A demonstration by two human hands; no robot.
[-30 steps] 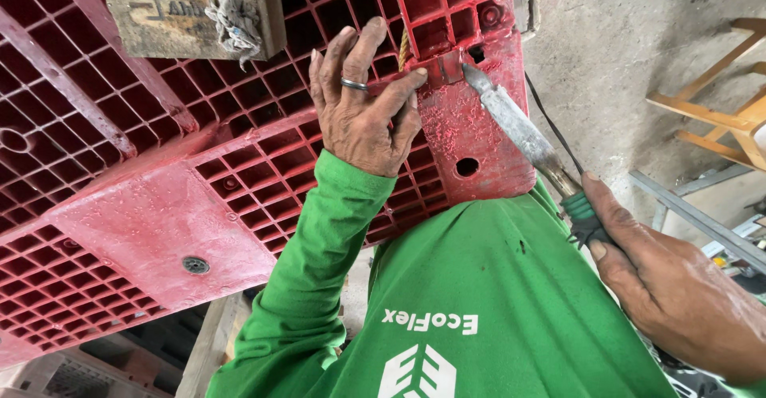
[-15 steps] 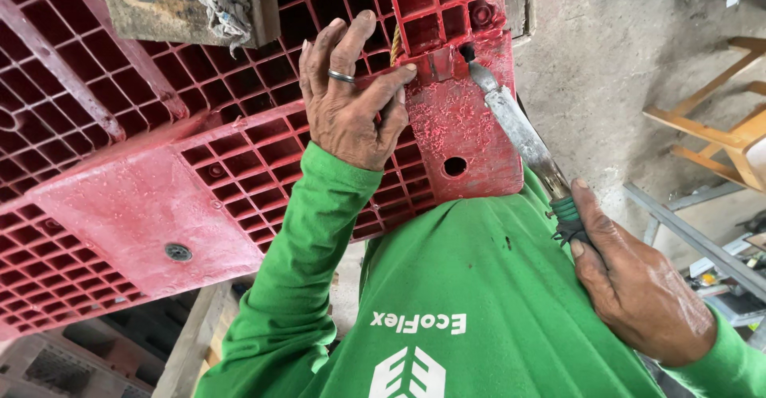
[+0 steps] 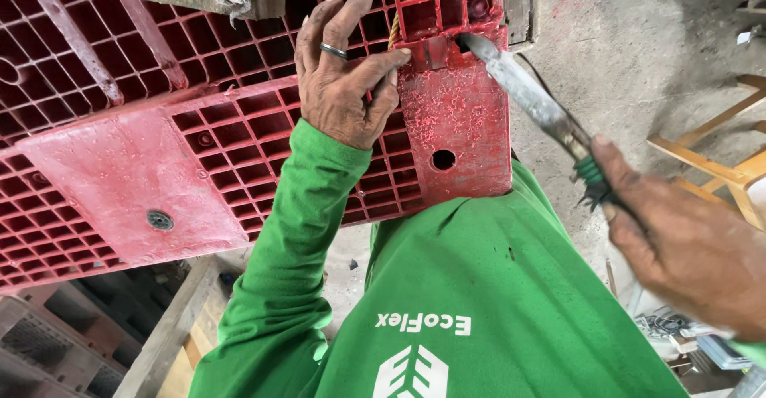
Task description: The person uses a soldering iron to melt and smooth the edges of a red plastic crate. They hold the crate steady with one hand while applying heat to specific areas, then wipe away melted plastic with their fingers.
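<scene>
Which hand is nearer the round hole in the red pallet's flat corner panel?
Left. The left hand presses on the red pallet just up-left of the round hole; the right hand holds the blade's handle, off the pallet.

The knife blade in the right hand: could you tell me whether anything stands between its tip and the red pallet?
Nothing visible does. The knife blade, held by the right hand, already meets the red pallet near its top corner. The left hand rests on the pallet beside that spot, clear of the blade.
</scene>
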